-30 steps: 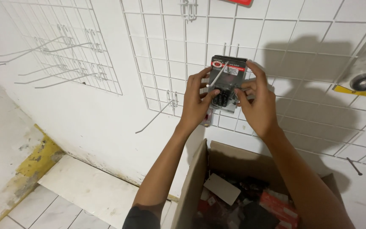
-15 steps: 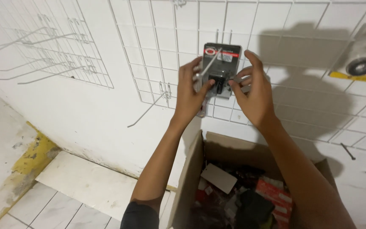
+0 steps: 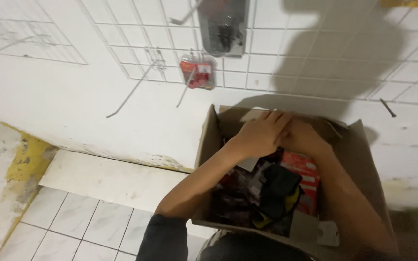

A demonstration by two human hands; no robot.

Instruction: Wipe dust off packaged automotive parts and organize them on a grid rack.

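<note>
- White wire grid (image 3: 315, 63) on the wall carries a hanging dark blister pack (image 3: 222, 26) and a small red pack (image 3: 198, 71).
- Open cardboard box (image 3: 208, 140) holds packaged goods (image 3: 302, 181).
- Left hand (image 3: 262, 133) and right hand (image 3: 305, 137) reach into the box's far end, touching; their grip cannot be told.

Brown cardboard box (image 3: 209, 145), white wire grid (image 3: 276, 53)

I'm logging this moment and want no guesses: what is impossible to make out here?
Head view only:
- Left hand and right hand: fingertips buried in the cardboard box, so any grasp is hidden.
- Dark packet on the wire grid: cut off by the top edge, blurred.
- Box contents: motion-blurred jumble.
</note>
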